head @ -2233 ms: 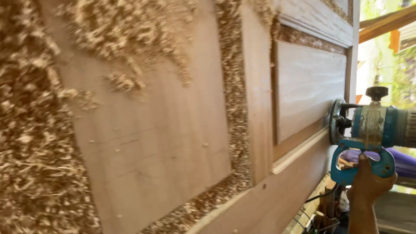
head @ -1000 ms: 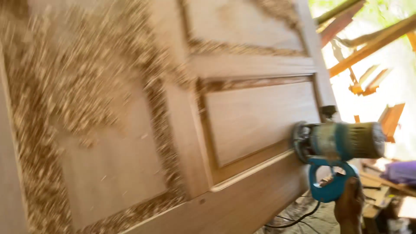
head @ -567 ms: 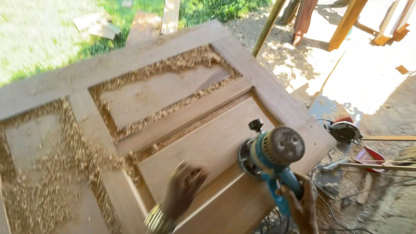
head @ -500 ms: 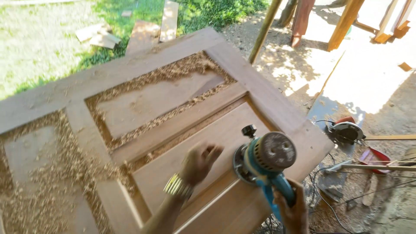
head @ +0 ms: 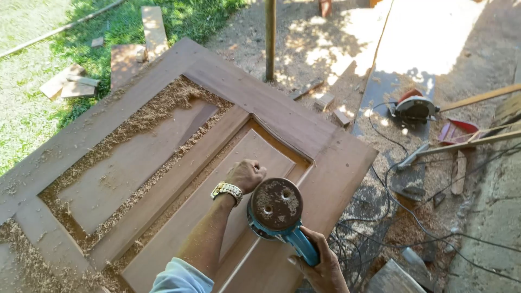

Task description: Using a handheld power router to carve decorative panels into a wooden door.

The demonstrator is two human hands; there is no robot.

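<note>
Gripping the blue handle of the blue electric router with its round, dust-caked base plate [head: 275,207], my right hand [head: 320,266] has its fingers closed around that handle and holds the tool tipped up, base plate facing the camera, over the near edge of the large brown wooden panelled door [head: 282,116]. My left hand [head: 246,174], with a metal wristwatch [head: 227,190] at the wrist, rests on the lower recessed panel with the fingers curled into a loose fist; I cannot tell whether they pinch anything.

Recesses and contents: the upper recessed panel holds a band of pale wood shavings [head: 144,122] along its grooves. The lower panel under my left hand is nearly free of them.

Change from half a second ago: my left hand was spread flat on the panel; it is now curled. The router has tilted further, so the base plate shows more fully.

On the ground to the right lie a red circular saw [head: 413,106] and black cables [head: 401,201].
</note>
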